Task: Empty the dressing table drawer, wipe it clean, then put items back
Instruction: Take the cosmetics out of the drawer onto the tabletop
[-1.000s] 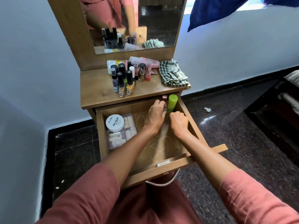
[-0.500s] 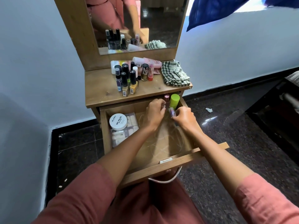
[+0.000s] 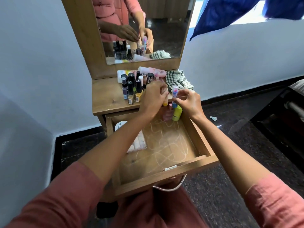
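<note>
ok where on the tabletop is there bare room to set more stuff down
The tabletop is bare at its left front, between its left edge and the nail polish bottles. Bottles crowd the middle and back; the checked cloth fills the back right.

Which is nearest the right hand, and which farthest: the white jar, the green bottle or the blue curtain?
1. The green bottle, just under the right hand, in the back right corner of the drawer.
2. The white jar, at the drawer's back left.
3. The blue curtain, hanging high at the far wall, upper right.
</note>
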`<control>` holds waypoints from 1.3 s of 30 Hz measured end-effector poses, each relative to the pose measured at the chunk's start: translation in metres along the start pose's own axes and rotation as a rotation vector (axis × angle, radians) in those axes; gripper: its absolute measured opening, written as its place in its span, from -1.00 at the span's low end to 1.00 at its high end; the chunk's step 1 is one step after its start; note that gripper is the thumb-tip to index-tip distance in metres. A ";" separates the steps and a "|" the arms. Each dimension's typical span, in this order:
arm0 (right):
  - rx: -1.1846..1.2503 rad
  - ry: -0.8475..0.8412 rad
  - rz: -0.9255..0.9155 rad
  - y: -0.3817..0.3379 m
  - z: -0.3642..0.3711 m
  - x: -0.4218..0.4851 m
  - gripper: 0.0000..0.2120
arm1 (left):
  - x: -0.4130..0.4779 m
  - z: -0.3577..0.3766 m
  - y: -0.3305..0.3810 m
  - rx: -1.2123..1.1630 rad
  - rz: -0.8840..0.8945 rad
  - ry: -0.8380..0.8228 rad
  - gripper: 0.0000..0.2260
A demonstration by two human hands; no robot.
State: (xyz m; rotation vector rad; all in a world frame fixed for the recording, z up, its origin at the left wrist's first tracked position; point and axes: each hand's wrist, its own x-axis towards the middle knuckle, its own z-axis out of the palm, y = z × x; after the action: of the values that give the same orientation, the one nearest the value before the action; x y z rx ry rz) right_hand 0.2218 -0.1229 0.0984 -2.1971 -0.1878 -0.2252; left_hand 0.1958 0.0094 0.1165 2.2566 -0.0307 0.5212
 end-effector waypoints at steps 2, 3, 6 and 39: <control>0.025 0.032 -0.012 -0.008 0.004 0.010 -0.81 | 0.011 -0.007 0.004 -0.007 0.007 0.006 -0.85; 0.036 0.042 -0.012 -0.012 0.006 0.015 -0.81 | 0.017 -0.011 0.005 0.004 0.005 0.012 -0.85; 0.056 0.028 -0.005 -0.019 0.015 0.029 -0.78 | 0.035 -0.019 0.006 0.080 -0.025 0.012 -0.85; 0.104 -0.001 -0.016 -0.020 0.067 0.046 -0.80 | 0.064 -0.031 -0.012 0.493 -0.084 -0.050 -0.83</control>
State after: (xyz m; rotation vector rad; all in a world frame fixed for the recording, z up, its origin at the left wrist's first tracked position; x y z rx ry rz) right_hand 0.2687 -0.0542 0.0854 -2.0928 -0.2133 -0.2179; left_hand 0.2457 0.0491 0.1510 2.7359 0.1863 0.4632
